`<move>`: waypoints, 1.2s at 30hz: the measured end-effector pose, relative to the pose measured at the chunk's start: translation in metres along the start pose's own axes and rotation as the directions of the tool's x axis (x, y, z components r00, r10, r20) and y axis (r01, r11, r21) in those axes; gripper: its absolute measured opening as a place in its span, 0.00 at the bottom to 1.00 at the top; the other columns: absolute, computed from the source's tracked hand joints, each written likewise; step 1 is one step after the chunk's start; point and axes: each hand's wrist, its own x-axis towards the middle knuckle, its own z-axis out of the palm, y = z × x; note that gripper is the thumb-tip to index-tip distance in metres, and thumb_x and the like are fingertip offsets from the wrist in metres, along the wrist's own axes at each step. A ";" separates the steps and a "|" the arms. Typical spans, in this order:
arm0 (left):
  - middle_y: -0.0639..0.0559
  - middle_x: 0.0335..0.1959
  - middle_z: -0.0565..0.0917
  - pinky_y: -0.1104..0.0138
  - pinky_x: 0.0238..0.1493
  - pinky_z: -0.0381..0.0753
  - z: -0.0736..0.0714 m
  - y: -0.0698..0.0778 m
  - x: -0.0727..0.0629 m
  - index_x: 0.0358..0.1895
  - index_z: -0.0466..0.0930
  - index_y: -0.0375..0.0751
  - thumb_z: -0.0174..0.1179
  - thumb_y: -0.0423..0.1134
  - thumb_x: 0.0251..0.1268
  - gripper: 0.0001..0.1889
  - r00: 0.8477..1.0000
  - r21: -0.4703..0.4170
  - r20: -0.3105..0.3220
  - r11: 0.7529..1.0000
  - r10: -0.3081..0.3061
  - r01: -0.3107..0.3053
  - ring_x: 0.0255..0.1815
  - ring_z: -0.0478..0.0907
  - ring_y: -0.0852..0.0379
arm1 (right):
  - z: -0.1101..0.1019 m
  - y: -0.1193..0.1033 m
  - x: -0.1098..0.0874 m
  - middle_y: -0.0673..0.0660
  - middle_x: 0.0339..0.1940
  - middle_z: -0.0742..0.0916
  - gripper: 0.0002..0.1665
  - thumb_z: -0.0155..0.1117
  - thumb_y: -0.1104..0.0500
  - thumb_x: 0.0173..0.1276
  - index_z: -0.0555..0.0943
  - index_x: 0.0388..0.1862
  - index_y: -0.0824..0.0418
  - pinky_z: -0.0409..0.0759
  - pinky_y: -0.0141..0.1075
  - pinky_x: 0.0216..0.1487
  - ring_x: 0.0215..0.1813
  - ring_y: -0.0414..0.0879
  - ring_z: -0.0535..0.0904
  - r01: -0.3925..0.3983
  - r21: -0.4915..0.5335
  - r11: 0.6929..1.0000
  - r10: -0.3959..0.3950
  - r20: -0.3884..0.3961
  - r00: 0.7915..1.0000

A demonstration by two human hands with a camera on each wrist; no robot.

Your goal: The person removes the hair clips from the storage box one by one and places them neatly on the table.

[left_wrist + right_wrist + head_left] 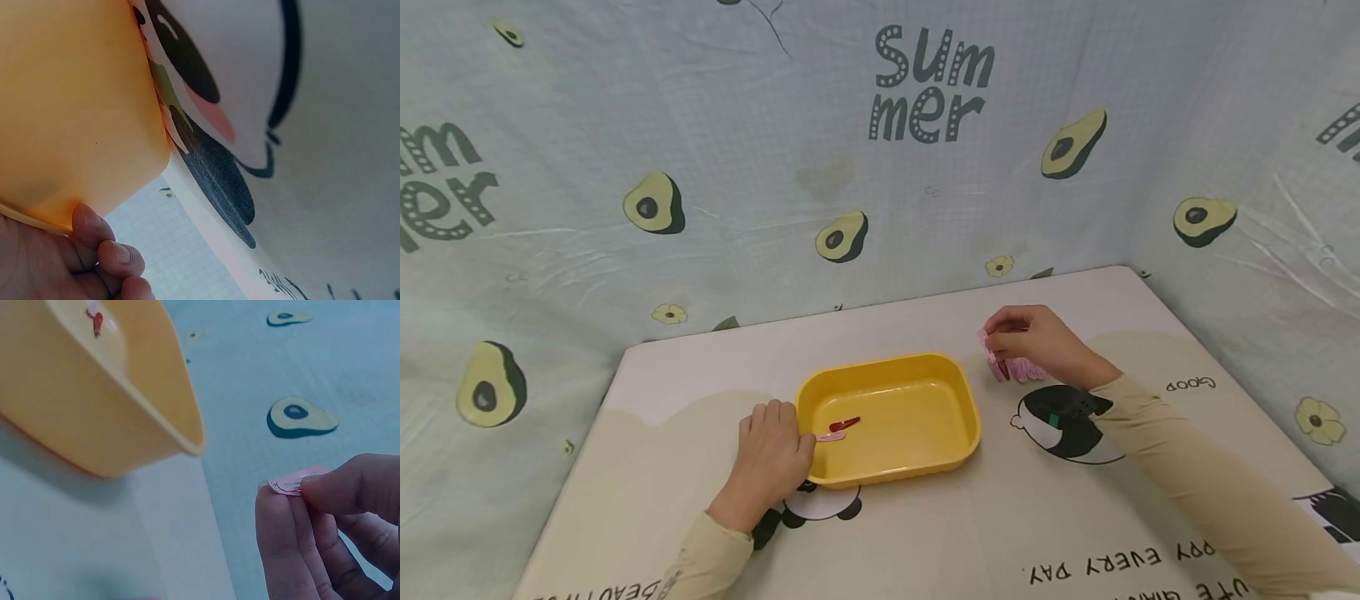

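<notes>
A yellow plastic tray [891, 477] stands on the table, and my left hand [771, 454] grips its left rim. In the left wrist view, fingers [92, 226] curl around that rim. Inside the tray near its left end lie a dark red snap hair clip [846, 423] and a pink one [831, 437]. To the right of the tray, my right hand [1037, 343] pinches a pink snap hair clip [289, 483] between thumb and fingertips. Below that hand is a pile of pink hair clips [1025, 369], with a dark red piece beside it, partly hidden by the fingers.
The table [700, 417] wears a pale cover with printed pandas and lettering. Behind it and at the sides hangs a light cloth [737, 125] printed with avocados and flowers, close to the table's back edge.
</notes>
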 end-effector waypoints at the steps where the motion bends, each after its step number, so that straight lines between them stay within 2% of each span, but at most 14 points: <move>1: 0.44 0.34 0.68 0.55 0.46 0.58 0.000 0.000 0.000 0.43 0.70 0.31 0.50 0.40 0.69 0.12 1.000 0.002 -0.002 1.000 0.001 -0.001 0.41 0.61 0.46 | -0.002 0.002 -0.002 0.60 0.49 0.86 0.16 0.66 0.52 0.73 0.82 0.52 0.61 0.85 0.30 0.52 0.48 0.51 0.84 -0.003 0.005 1.000 0.003 -0.002 1.000; 9: 0.44 0.33 0.67 0.55 0.46 0.58 0.000 0.000 -0.001 0.42 0.70 0.31 0.51 0.39 0.68 0.12 1.000 0.002 -0.001 1.000 -0.003 0.003 0.40 0.61 0.46 | -0.018 0.020 -0.010 0.63 0.52 0.84 0.17 0.62 0.56 0.75 0.80 0.55 0.65 0.85 0.27 0.52 0.49 0.47 0.84 -0.030 0.035 0.999 0.031 -0.035 0.999; 12: 0.44 0.34 0.68 0.55 0.46 0.58 0.000 0.000 -0.001 0.42 0.70 0.31 0.50 0.39 0.68 0.12 1.000 0.003 0.000 1.000 -0.004 0.004 0.41 0.61 0.46 | -0.022 0.028 -0.013 0.63 0.52 0.84 0.18 0.63 0.54 0.75 0.79 0.56 0.65 0.84 0.26 0.52 0.49 0.46 0.84 -0.042 0.033 0.999 0.043 -0.045 0.998; 17: 0.45 0.33 0.67 0.55 0.45 0.57 0.001 0.001 -0.001 0.41 0.70 0.32 0.50 0.39 0.68 0.11 1.000 0.006 -0.018 1.000 0.006 -0.006 0.39 0.61 0.46 | -0.029 0.039 -0.020 0.64 0.54 0.84 0.20 0.63 0.52 0.76 0.79 0.58 0.64 0.84 0.26 0.52 0.52 0.50 0.85 -0.055 0.031 0.998 0.057 -0.058 0.997; 21: 0.45 0.32 0.66 0.56 0.44 0.57 0.002 0.001 -0.001 0.40 0.69 0.32 0.50 0.39 0.68 0.10 1.000 0.009 -0.027 1.000 0.014 -0.014 0.39 0.60 0.47 | -0.033 0.048 -0.025 0.64 0.55 0.84 0.20 0.63 0.52 0.76 0.78 0.58 0.65 0.84 0.25 0.51 0.51 0.47 0.85 -0.067 0.029 0.997 0.069 -0.070 0.995; 25: 0.45 0.32 0.66 0.56 0.44 0.57 0.003 0.002 -0.001 0.40 0.69 0.32 0.50 0.39 0.68 0.11 1.000 0.013 -0.025 1.000 0.012 -0.012 0.39 0.60 0.47 | -0.037 0.057 -0.028 0.63 0.54 0.84 0.21 0.63 0.53 0.76 0.78 0.59 0.66 0.84 0.25 0.51 0.48 0.42 0.85 -0.072 0.035 0.997 0.074 -0.075 0.994; 36: 0.45 0.32 0.66 0.56 0.44 0.56 0.002 0.001 -0.001 0.41 0.69 0.31 0.50 0.39 0.69 0.11 1.000 0.005 -0.018 1.000 0.009 -0.009 0.39 0.60 0.46 | -0.043 0.078 -0.033 0.59 0.47 0.86 0.21 0.63 0.56 0.75 0.78 0.57 0.70 0.84 0.25 0.49 0.43 0.37 0.86 -0.046 0.081 0.996 0.054 -0.096 0.994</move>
